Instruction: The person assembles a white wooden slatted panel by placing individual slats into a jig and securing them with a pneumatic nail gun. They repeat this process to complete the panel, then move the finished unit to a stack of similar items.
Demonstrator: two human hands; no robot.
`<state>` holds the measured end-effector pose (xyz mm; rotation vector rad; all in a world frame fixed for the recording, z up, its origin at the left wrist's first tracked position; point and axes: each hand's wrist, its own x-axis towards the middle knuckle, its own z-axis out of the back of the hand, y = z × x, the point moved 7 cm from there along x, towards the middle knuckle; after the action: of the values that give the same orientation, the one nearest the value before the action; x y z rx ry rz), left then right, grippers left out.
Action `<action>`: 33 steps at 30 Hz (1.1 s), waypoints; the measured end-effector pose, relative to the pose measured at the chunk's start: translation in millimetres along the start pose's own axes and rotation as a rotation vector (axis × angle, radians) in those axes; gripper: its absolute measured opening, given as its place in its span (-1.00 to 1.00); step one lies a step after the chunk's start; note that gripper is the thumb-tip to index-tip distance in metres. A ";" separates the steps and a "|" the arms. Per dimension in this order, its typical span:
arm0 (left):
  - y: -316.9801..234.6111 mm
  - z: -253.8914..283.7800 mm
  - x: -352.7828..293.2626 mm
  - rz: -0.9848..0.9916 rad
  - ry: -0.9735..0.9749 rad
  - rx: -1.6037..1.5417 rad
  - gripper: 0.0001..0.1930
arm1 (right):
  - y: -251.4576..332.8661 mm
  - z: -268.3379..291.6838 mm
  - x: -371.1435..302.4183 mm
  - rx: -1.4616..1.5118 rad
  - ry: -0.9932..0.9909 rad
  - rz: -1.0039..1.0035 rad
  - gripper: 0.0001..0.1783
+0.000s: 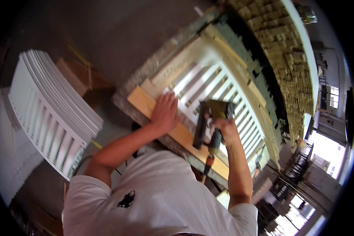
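Observation:
A white slatted panel [240, 116] lies within a wooden frame on the workbench. My right hand [226, 128] is wrapped round the grip of a dark nail gun [213, 111], which has a hose at the lower end of its handle. The nail gun is over the panel's near part and hides some slats; whether its nose touches the panel, I cannot tell. My left hand [166, 110] lies flat with fingers stretched out at the panel's near left corner, beside an orange-brown wooden strip [141, 100] along the bench's near side.
To the left stands a stack of similar white slatted panels [54, 114]. Many small pale wood pieces [289, 59] are piled at the far right, beyond the bench. A rough edge [124, 87] borders the workbench. The air hose [207, 170] runs down near my body.

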<state>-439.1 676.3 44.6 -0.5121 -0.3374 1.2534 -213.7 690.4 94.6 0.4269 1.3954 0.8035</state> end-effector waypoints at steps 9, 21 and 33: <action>-5.6 -7.3 8.9 -0.191 0.004 0.081 -0.44 | -67.8 144.8 -105.9 0.398 -0.464 0.112 -0.71; -68.0 -19.0 5.4 -0.324 -0.187 -0.106 -0.65 | -304.8 367.9 -167.2 -0.755 -0.837 -0.386 -0.50; -203.3 -126.5 129.6 -0.413 -0.047 0.024 -0.47 | -392.2 416.0 -140.8 -0.789 -0.881 -0.439 -0.21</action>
<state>-172.6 732.0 43.8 -0.3693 -0.4421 0.8687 288.9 403.6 -14.1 -0.1536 0.2660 0.6132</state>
